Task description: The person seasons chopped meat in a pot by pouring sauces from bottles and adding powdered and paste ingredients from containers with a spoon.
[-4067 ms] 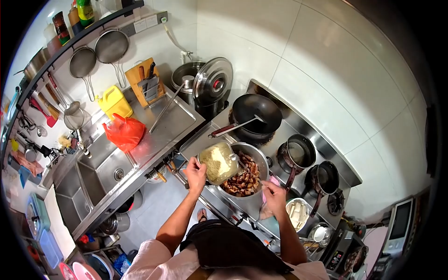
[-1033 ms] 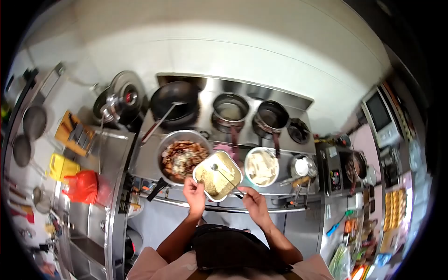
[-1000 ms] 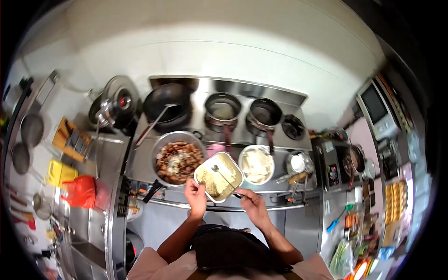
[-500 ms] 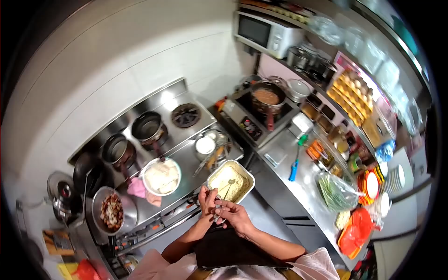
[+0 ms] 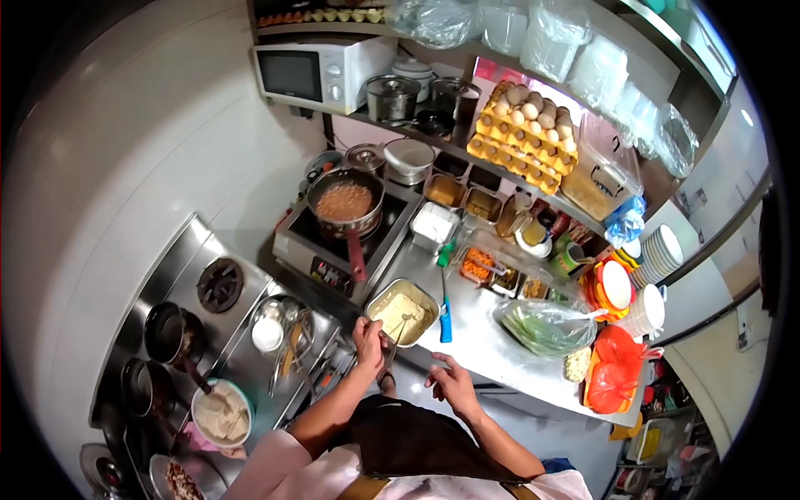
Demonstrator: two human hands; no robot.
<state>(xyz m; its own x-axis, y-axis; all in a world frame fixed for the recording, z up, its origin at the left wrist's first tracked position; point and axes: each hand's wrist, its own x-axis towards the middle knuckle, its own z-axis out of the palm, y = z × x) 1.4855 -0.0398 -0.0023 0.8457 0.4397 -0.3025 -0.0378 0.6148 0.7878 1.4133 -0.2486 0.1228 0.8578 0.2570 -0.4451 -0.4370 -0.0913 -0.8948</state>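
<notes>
My left hand (image 5: 369, 342) grips the near-left edge of a rectangular metal container (image 5: 434, 318). Pale yellow, mashed-looking food (image 5: 392, 308) fills its bottom, and a spoon (image 5: 403, 327) rests in it with its handle leaning toward me. The container is at the front edge of the right-hand steel counter (image 5: 492, 333); whether it touches the counter I cannot tell. My right hand (image 5: 452, 384) hangs below and to the right of the container, fingers apart, holding nothing. Just right of the container lies a blue-handled tool (image 5: 446, 321) with a green end.
A pan of brown sauce (image 5: 346, 200) sits on the cooker (image 5: 308, 250), its handle pointing toward me. Bagged greens (image 5: 546, 329), a red plastic bag (image 5: 615, 367) and stacked bowls (image 5: 644, 312) line the counter. At left are stove pans (image 5: 165, 331) and a white-filled bowl (image 5: 248, 417).
My view has swung right, toward the counter. My hands, which were together by the container, have separated. The container is now by the right counter's edge, with my left hand still at it.
</notes>
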